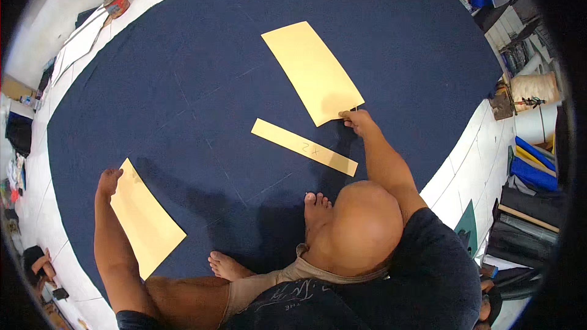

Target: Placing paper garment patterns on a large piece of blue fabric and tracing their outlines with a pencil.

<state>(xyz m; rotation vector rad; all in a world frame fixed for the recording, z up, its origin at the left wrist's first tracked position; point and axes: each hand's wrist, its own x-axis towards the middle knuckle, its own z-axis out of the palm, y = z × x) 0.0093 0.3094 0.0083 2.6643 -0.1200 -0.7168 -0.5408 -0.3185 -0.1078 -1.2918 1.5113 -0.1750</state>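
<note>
A dark blue cloth [208, 43] is spread over the floor, with faint pale lines drawn on it. At the lower left, my left hand [110, 181] pinches the upper corner of a yellow paper pattern piece [148, 226]. My right hand [356, 121] grips the near edge of a larger yellow paper pattern piece [313, 73], right of the middle. Something small and thin shows by those fingers, too small to name. Between the two pieces, nearer the right one, a narrow yellow paper strip [304, 147] with handwritten marks lies slantwise, untouched.
My bare feet [317, 212] stand on the cloth's near part. White floor tiles [458, 171] border the cloth. Along the right stand rolls of dark material [526, 226], blue rolls [533, 165] and a wound spool [535, 90]. A red can [116, 4] is at the far left.
</note>
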